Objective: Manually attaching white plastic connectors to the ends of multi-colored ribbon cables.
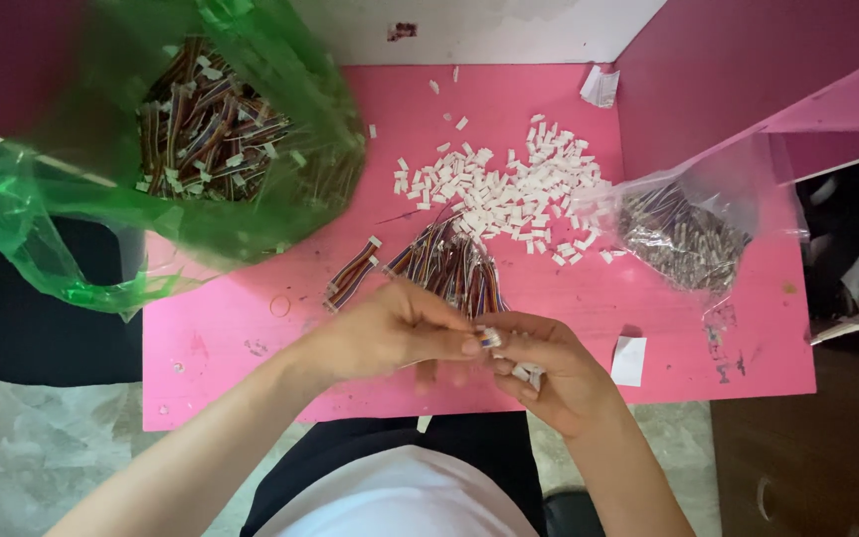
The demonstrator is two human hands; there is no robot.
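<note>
1. A small white connector (490, 338) was pinched between the fingertips of the left hand (390, 333) and the right hand (549, 373), close to the near edge of the pink table (569, 298); both hands were narrowly closed on it, and further white pieces seemed to be kept in the right palm.
2. A bundle of coloured wires (449, 264) lay just beyond the hands, its long axis running away from the person.
3. The pile of white connectors (509, 189) was spread further back, nearer the right hand.
4. A green bag (201, 139) of wires occupied the far left corner, a clear bag (683, 239) the right edge; nothing was standing between.
</note>
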